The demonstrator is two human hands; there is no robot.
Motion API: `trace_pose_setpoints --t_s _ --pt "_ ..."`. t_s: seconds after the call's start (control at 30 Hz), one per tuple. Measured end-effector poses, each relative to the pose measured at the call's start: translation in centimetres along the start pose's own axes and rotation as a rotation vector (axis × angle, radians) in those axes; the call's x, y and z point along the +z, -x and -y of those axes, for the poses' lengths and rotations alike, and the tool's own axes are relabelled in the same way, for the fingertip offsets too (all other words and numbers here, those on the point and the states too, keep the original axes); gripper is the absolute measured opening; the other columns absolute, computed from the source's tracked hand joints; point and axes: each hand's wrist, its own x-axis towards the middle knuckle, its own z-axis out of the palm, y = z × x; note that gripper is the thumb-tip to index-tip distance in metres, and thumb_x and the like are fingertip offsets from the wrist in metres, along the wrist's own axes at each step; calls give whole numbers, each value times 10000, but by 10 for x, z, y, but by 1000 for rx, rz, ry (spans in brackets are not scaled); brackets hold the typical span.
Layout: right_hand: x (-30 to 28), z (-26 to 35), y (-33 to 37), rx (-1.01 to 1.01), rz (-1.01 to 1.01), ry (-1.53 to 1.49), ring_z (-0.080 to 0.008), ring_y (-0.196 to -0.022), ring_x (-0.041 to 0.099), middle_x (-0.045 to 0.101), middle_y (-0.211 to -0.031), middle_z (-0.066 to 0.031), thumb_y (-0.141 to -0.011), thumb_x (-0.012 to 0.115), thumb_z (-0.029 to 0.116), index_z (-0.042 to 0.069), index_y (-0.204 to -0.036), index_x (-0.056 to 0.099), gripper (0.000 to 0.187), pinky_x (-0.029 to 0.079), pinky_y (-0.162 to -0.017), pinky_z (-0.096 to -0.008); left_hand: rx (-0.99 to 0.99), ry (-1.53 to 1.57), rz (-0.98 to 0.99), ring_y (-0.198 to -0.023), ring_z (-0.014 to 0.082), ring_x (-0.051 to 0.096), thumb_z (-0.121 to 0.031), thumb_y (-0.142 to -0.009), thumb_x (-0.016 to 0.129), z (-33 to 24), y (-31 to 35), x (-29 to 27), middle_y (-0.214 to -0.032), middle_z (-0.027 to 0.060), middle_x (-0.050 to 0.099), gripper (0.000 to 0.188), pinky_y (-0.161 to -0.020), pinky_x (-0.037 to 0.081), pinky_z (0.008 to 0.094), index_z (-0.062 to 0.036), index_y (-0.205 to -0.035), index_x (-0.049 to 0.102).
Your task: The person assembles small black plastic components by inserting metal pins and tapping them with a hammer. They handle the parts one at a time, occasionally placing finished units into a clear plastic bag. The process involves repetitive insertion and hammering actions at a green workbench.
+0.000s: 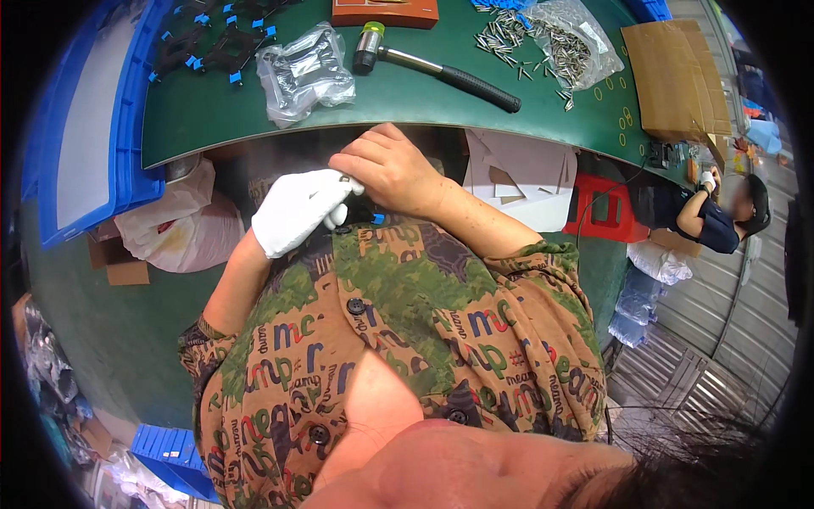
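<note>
My left hand (297, 208), in a white glove, is closed with its fingertips pressed together. My bare right hand (392, 170) meets it just below the table's near edge, fingers curled over the glove's fingertips. A small metallic bit (344, 179) shows between the two hands; its kind is too small to tell. Beneath them peeks a blue tab (378, 219) beside something dark, mostly hidden. On the green table (407, 93) lie a mallet (449, 76) with a black grip, a bagged black bracket (307, 72), and several black brackets with blue tabs (233, 47).
Metal pins (500, 41) spill from a clear bag (581, 38) at the far right. An orange box (386, 12) stands at the back, a cardboard box (678, 81) at the right. Blue crates (93, 136) edge the left. A red stool (604, 208) and another person (712, 212) are to the right.
</note>
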Motion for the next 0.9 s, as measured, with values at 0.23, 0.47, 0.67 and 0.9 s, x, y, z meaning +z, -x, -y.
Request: trace_pose_setpoints --t_s 0.23,0.47,0.67,0.9 --pt "2 -2 3 21 23 -116 -261 -907 656 667 -966 -68 -814 674 39 65 -1107 692 295 500 -843 -387 21 -13 -35 -638 82 608 -250 -1057 585 7 1 5 -758 19 690 278 -614 501 252 -46 -1110 767" --pt "-25 0 4 88 39 -73 -270 -813 664 661 -888 -59 -850 733 109 70 -1248 651 408 499 -722 -401 28 -42 -56 -660 68 561 -210 -1044 592 5 1 5 -761 1 655 261 -635 459 253 -8 -1032 757" --pt "-122 -81 -22 320 -105 319 -312 -853 690 692 -927 -82 -913 711 154 125 -1103 721 192 536 -741 -416 15 90 -44 -618 59 602 -214 -1049 614 9 -6 6 -721 7 675 238 -597 484 231 -28 -1064 763" --pt "-151 -220 -28 627 -50 539 -348 -988 703 724 -1038 -101 -1000 601 320 193 -1090 796 250 563 -862 -485 75 22 -36 -622 61 605 -224 -1057 607 5 -4 5 -725 9 676 249 -606 494 231 -27 -1070 759"
